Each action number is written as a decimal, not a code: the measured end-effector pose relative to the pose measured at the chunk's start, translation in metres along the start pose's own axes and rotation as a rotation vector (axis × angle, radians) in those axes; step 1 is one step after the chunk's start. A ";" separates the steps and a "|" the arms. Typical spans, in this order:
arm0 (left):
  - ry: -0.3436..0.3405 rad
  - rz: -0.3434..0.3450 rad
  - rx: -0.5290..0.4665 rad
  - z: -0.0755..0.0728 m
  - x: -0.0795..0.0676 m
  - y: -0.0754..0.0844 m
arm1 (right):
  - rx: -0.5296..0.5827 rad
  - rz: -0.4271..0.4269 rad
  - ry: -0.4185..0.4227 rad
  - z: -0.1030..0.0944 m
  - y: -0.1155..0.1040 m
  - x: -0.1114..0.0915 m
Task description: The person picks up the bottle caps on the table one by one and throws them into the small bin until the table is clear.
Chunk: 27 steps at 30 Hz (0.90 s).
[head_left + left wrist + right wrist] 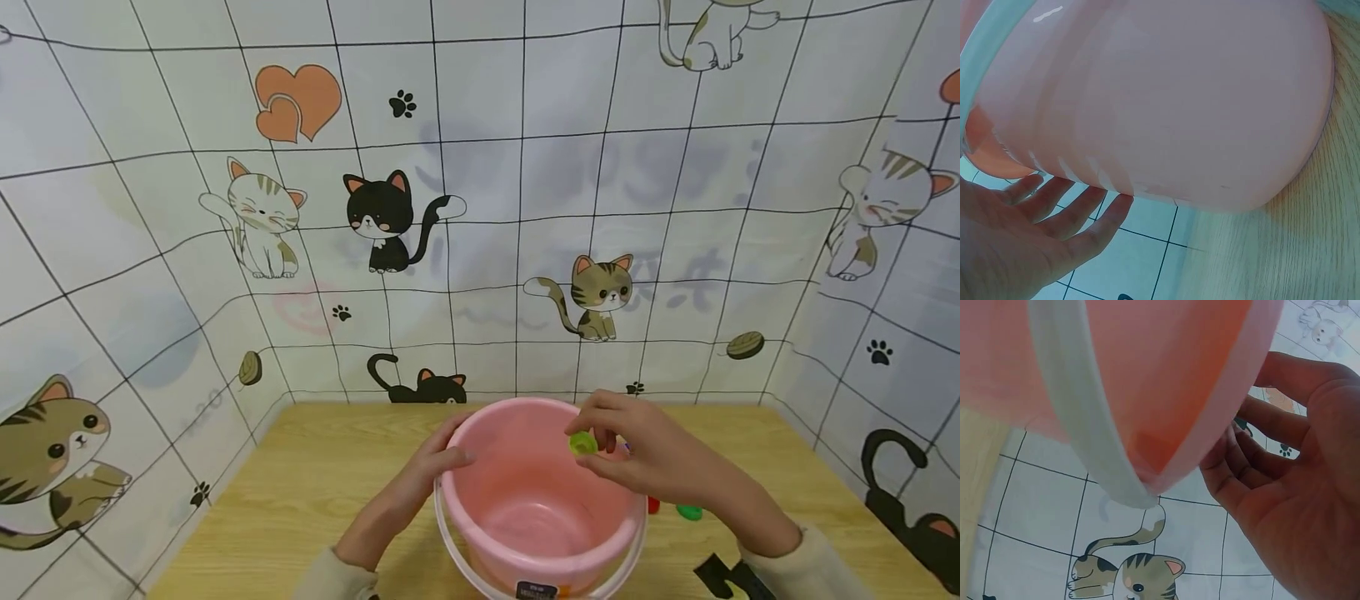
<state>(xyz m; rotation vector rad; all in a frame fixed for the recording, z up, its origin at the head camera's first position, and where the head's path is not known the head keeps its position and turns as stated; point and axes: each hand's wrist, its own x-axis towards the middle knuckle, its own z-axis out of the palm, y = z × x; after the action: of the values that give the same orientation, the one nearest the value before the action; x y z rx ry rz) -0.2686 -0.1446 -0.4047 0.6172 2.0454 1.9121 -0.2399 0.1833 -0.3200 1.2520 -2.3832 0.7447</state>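
Observation:
A pink bucket (504,460) with a white handle (459,546) stands upright on the wooden table in the head view. My left hand (420,477) grips its left rim, thumb over the edge and inside. In the left wrist view, the fingers of this hand (1041,234) lie along the outer wall of the bucket (1179,106). Over the bucket's right rim, my right hand (651,440) pinches a small round yellow-green cap (582,443). The right wrist view shows that hand (1291,475) beside the rim, its fingertips partly hidden behind the bucket.
On the wooden table (330,475), a red piece (653,505) and a green piece (689,512) lie right of the bucket, partly covered by the right hand and arm. Black straps (723,575) show near the right sleeve. A cat-patterned tiled sheet (480,192) surrounds the table.

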 end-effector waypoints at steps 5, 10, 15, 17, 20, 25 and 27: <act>0.001 0.001 0.002 0.000 0.000 0.001 | -0.018 0.010 -0.125 -0.006 0.000 0.015; -0.003 0.007 -0.002 0.001 0.000 0.002 | -0.034 -0.032 -0.201 -0.013 0.000 0.031; 0.004 0.002 -0.007 0.001 0.000 0.001 | -0.080 -0.018 -0.281 -0.017 -0.005 0.048; 0.008 0.001 -0.007 0.000 0.001 0.000 | -0.099 -0.002 -0.310 -0.019 -0.007 0.054; 0.011 0.003 -0.005 0.000 0.001 -0.001 | -0.129 -0.001 -0.340 -0.019 -0.009 0.060; 0.003 0.002 -0.003 0.000 0.001 -0.001 | -0.157 -0.017 -0.386 -0.019 -0.010 0.066; 0.004 -0.005 -0.004 0.000 0.001 -0.001 | -0.154 -0.011 -0.405 -0.017 -0.010 0.068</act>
<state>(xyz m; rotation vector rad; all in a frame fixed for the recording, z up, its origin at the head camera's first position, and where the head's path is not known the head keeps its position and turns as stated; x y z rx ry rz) -0.2692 -0.1441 -0.4062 0.6079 2.0433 1.9157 -0.2685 0.1444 -0.2678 1.4601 -2.6828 0.3144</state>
